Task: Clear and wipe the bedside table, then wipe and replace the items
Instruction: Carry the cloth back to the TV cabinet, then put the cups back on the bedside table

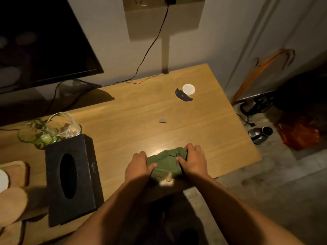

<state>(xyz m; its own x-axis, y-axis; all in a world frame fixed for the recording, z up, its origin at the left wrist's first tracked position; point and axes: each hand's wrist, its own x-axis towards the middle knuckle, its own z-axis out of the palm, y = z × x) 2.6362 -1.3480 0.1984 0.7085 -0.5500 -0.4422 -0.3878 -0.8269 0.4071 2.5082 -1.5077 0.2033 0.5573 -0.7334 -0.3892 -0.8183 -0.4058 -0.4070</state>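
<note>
I see my left hand (137,167) and right hand (193,160) both gripping the bunched green cloth (165,161) at the near edge of the wooden bedside table (141,110). A black tissue box (70,177), glass cups (51,129) and a white disc (188,88) sit on it, so I judge clearing unfinished and wiping barely started.

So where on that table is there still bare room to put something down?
The widest bare wood lies mid-table, between the black tissue box, the small triangular piece and the green cloth. Another free strip runs along the right edge of the table, nearer than the white disc. The left end is crowded: tissue box, glasses, tan wooden items.
</note>
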